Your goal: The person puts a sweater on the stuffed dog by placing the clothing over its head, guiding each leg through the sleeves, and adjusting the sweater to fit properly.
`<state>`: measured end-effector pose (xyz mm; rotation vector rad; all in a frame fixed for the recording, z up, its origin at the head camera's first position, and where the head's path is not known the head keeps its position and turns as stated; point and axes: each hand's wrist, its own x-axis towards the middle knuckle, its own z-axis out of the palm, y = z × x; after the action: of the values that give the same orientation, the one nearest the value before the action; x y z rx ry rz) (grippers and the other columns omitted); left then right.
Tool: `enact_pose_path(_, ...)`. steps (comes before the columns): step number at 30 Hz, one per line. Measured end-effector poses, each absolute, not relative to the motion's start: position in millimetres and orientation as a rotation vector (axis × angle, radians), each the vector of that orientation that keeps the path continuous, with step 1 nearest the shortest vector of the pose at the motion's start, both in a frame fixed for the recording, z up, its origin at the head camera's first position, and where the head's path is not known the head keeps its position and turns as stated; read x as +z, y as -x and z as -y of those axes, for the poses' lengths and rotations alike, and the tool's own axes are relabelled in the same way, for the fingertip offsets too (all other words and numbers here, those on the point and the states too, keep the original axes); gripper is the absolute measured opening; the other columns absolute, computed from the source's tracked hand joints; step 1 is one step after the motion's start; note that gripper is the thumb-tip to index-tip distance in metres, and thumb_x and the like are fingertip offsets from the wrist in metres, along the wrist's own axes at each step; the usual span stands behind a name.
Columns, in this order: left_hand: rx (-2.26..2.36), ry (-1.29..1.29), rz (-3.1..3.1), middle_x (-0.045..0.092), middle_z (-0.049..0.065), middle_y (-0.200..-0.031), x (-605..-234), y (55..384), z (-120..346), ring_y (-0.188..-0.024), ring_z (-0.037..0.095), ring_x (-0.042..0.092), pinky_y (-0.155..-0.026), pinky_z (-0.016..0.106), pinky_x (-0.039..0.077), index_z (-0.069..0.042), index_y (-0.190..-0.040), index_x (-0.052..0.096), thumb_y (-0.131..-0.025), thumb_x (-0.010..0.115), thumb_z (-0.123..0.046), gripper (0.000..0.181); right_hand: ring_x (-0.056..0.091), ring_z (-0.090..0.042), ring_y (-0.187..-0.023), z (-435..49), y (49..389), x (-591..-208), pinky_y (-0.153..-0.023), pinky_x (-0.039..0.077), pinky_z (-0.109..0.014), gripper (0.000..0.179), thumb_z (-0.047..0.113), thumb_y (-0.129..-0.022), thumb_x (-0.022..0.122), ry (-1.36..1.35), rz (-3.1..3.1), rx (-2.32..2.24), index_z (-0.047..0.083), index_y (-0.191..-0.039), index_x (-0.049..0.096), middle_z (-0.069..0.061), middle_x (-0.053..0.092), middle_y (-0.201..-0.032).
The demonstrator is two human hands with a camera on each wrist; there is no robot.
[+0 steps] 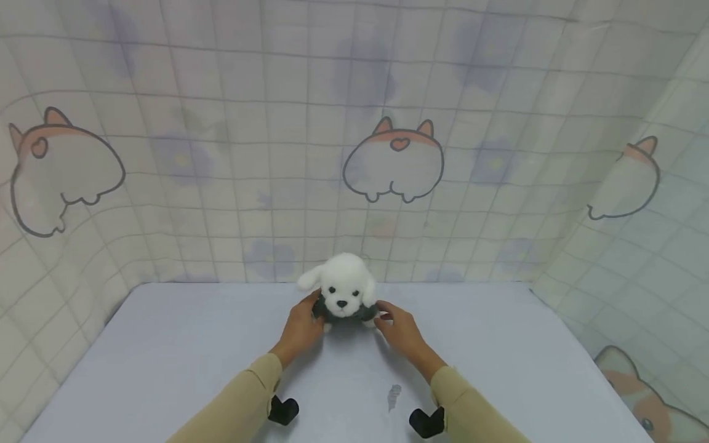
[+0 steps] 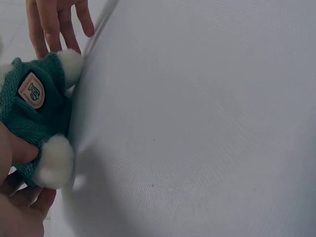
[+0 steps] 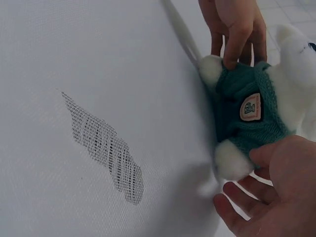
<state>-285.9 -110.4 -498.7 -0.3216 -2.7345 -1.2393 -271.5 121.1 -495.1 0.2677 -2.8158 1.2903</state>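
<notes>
A white plush dog [image 1: 344,278] with floppy ears and a dark green knitted sweater [image 3: 239,101] sits upright near the far edge of the white table. On the left side, my left hand [image 1: 301,326] holds it, thumb in front and fingers behind beside the leg [image 2: 56,162]. My right hand [image 1: 403,332] is at the other side. Its thumb rests on the sweater in the right wrist view, with a finger behind and the others spread loosely below the leg [image 3: 233,161]. A pink-edged patch [image 2: 32,91] shows on the sweater.
The white table [image 1: 194,344] spreads around the dog. A grey worn patch [image 1: 394,397] marks its surface between the forearms. Behind stands a checked curtain [image 1: 288,203] with cartoon corgi prints, which also runs along both sides.
</notes>
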Motion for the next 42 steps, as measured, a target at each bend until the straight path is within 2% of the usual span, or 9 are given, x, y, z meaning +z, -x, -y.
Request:
enact_pose_path(8,-1.209,0.346,2.731,0.055,0.022,-0.137,-498,287,118,-0.126,0.037,0.054,-0.101,0.048,0.047,-0.003,-0.142,0.044,-0.088,0.059,-0.004,0.056,0.062,-0.029,-0.113,-110,271,-491,-0.1,0.046,-0.05,0.036,0.012,-0.095,0.056,-0.29,2.799,1.277,0.005,-0.13,0.058,-0.014,0.062,-0.13)
enact_pose_path(15,-1.252,0.347,2.758,0.049,0.022,-0.143,-497,280,120,-0.132,0.038,0.047,-0.109,0.05,0.039,-0.002,-0.145,0.039,-0.087,0.061,-0.005,0.062,0.062,-0.032,-0.113,-106,269,-488,-0.098,0.047,-0.051,0.036,0.014,-0.095,0.056,-0.304,2.819,1.266,0.004,-0.13,0.058,-0.015,0.062,-0.13)
enact_pose_path(22,-1.257,0.512,2.842,0.035,0.022,-0.152,-505,273,119,-0.141,0.038,0.034,-0.116,0.052,0.028,0.002,-0.15,0.023,-0.088,0.062,-0.007,0.074,0.06,-0.033,-0.118,-103,260,-491,-0.1,0.047,-0.052,0.043,0.017,-0.096,0.056,-0.297,2.856,1.277,0.005,-0.137,0.053,-0.016,0.057,-0.137)
enact_pose_path(26,-1.238,0.524,2.872,0.032,0.019,-0.155,-505,272,122,-0.143,0.036,0.032,-0.117,0.051,0.026,-0.003,-0.153,0.02,-0.089,0.061,-0.01,0.076,0.059,-0.034,-0.119,-103,259,-491,-0.1,0.047,-0.052,0.044,0.018,-0.096,0.056,-0.303,2.849,1.286,0.005,-0.138,0.051,-0.016,0.057,-0.137)
enact_pose_path(32,-1.193,0.531,2.833,0.037,0.017,-0.153,-500,270,128,-0.14,0.035,0.037,-0.115,0.051,0.03,-0.006,-0.152,0.024,-0.088,0.065,-0.012,0.076,0.058,-0.034,-0.121,-105,256,-488,-0.098,0.049,-0.049,0.043,0.016,-0.096,0.058,-0.335,2.806,1.262,0.005,-0.137,0.053,-0.016,0.057,-0.137)
enact_pose_path(37,-1.048,0.522,2.87,0.031,0.015,-0.156,-492,263,133,-0.144,0.032,0.032,-0.117,0.049,0.028,-0.005,-0.152,0.023,-0.091,0.065,-0.026,0.078,0.052,-0.031,-0.13,-108,251,-482,-0.107,0.042,-0.05,0.043,0.018,-0.094,0.061,-0.357,2.779,1.158,0.013,-0.137,0.054,-0.008,0.057,-0.139)
enact_pose_path(42,-0.789,0.491,2.905,0.034,0.018,-0.154,-481,251,139,-0.141,0.036,0.035,-0.11,0.056,0.034,-0.002,-0.151,0.027,-0.09,0.064,-0.042,0.082,0.049,-0.027,-0.133,-111,242,-479,-0.109,0.04,-0.047,0.047,0.021,-0.093,0.063,-0.421,2.773,1.106,0.016,-0.138,0.053,-0.004,0.055,-0.142)
